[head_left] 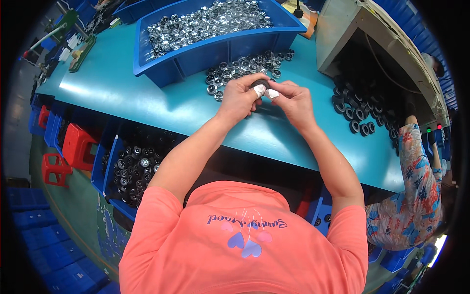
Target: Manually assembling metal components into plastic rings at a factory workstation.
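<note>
My left hand (237,100) and my right hand (296,102) meet over the teal table, both closed. Between their fingers is a small black rubber tyre (260,83), its rim facing up. White wrapping covers both thumb tips, which press at the tyre's near edge. Whether a hub sits inside it is hidden by the fingers. Just beyond my hands lies a loose pile of shiny silver wheel hubs (235,71). Many more like them fill a large blue bin (205,53) behind the pile.
Black rubber tyres (360,110) lie heaped at the right, by an open pale box-shaped housing (338,36). A co-worker in a flowered sleeve (413,161) reaches in there. Below the table's left edge, a blue crate (111,159) holds black wheels, with red stools (78,144) beyond.
</note>
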The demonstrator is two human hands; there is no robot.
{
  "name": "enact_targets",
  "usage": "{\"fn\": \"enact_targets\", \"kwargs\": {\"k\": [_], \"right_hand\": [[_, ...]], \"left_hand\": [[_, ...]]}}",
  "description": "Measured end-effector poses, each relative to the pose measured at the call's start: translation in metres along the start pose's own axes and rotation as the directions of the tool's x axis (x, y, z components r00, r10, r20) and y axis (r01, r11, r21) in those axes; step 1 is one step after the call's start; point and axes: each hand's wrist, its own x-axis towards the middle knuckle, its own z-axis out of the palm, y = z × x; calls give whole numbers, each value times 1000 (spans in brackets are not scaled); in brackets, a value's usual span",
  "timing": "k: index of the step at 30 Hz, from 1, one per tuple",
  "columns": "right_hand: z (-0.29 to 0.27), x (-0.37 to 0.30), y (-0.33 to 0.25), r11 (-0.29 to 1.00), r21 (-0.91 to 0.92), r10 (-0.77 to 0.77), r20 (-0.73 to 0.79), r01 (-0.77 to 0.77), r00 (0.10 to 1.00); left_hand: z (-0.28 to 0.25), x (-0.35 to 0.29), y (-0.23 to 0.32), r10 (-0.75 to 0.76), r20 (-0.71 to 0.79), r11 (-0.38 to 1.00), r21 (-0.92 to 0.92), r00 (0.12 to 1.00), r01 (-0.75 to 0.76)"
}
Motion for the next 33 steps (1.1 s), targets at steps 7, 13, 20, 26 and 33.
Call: {"fn": "enact_targets", "kwargs": {"k": [7,13,20,26,33], "right_hand": [[-12,10,-3,889,370,240,124,-269,963],[-4,6,-11,944,247,205,72,-217,976],[-4,7,4,931,286,221,53,-227,974],[-4,8,7,951,224,217,16,-215,976],[-17,12,-2,773,512,304,220,-375,927]], "left_hand": [[0,-1,-3,51,117,996,-77,992,-42],[4,-2,-8,77,173,994,58,982,-88],[7,-1,-27,412,147,815,382,899,-436],[9,-1,-24,465,152,703,535,872,-468],[2,-2,-4,26,162,999,-46,986,-19]]}}
